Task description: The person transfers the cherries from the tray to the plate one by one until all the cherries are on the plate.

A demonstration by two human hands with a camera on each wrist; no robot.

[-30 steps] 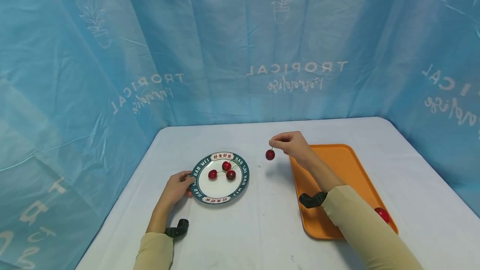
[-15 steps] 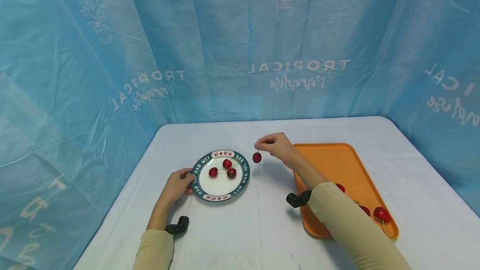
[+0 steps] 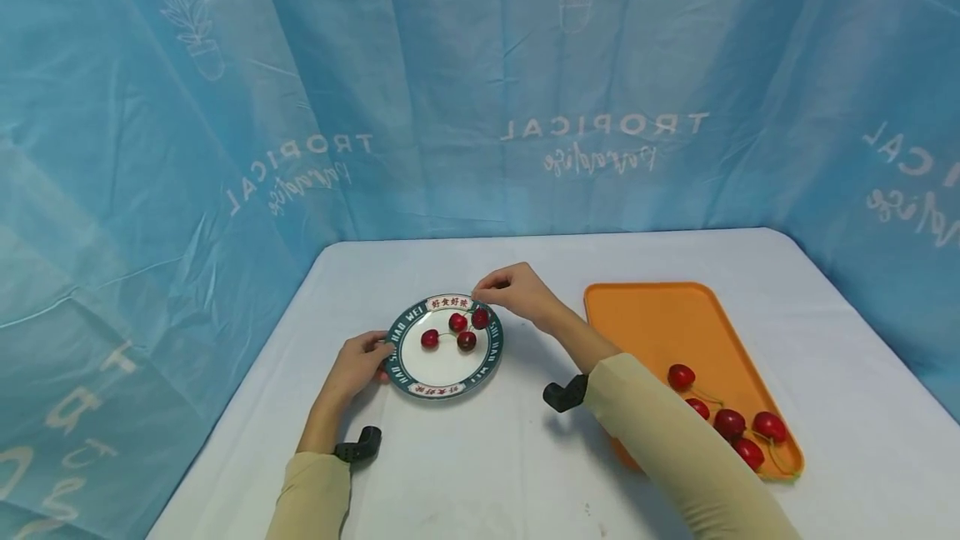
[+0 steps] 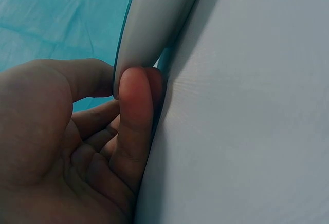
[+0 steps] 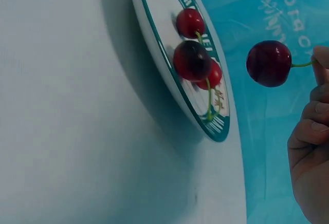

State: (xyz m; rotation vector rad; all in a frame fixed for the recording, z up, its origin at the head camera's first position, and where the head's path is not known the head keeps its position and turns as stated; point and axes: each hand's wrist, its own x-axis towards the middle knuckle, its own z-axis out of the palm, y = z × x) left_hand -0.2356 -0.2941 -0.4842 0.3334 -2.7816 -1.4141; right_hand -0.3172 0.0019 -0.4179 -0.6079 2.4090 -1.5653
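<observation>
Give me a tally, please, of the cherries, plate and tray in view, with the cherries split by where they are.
Plate cherries: 3
Held cherry, in the right hand: 1
Tray cherries: 5 visible; the right sleeve may hide more
Plate: 1
Tray: 1
Total visible: 11

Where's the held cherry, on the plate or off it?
Off: the right wrist view shows the cherry hanging by its stem from the right hand, apart from the plate.
</observation>
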